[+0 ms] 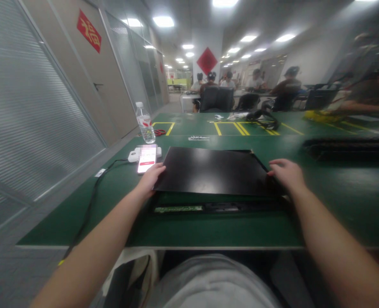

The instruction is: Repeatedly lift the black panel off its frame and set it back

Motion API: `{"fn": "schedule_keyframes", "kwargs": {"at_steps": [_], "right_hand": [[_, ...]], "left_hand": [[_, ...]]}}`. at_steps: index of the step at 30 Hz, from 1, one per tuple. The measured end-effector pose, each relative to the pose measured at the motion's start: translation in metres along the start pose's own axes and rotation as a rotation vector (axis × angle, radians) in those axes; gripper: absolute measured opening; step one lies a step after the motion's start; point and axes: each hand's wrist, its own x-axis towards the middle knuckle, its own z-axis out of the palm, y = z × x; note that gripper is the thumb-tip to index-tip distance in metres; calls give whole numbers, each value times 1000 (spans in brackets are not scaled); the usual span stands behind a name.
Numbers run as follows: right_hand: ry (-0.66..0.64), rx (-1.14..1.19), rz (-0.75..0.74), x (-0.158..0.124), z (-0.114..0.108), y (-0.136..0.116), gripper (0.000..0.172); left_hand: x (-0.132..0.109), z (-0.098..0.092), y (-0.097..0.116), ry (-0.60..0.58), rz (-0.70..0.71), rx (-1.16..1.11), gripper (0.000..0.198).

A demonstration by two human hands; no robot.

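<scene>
A flat, black, glossy panel (208,171), like a display screen, lies tilted slightly over a dark frame on the green table. At its left edge, my left hand (153,175) is closed, with the fingers along the rim. My right hand (287,173) is bent round the right edge, thumb and fingertips at the border. Just in front of the panel's near edge shows a green circuit board strip (178,209) beside a dark bar (224,207). The panel hides what lies beneath it.
Left of the panel are a lit phone (147,159), a white power strip (133,155) with a black cable (91,205), and a water bottle (145,124). Red scissors (160,132) lie behind. To the right is a long dark part (349,147). Several people sit farther back.
</scene>
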Motion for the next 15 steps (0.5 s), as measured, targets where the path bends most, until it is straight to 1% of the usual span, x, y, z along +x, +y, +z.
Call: {"fn": "schedule_keyframes", "kwargs": {"at_steps": [4, 9, 15], "right_hand": [[-4, -15, 0, 1, 1, 2, 34], [22, -52, -78, 2, 4, 5, 34], [12, -105, -100, 2, 3, 4, 34]], "left_hand": [[1, -2, -1, -22, 3, 9, 20], [3, -5, -4, -44, 27, 17, 26], [3, -4, -5, -18, 31, 47, 22]]}}
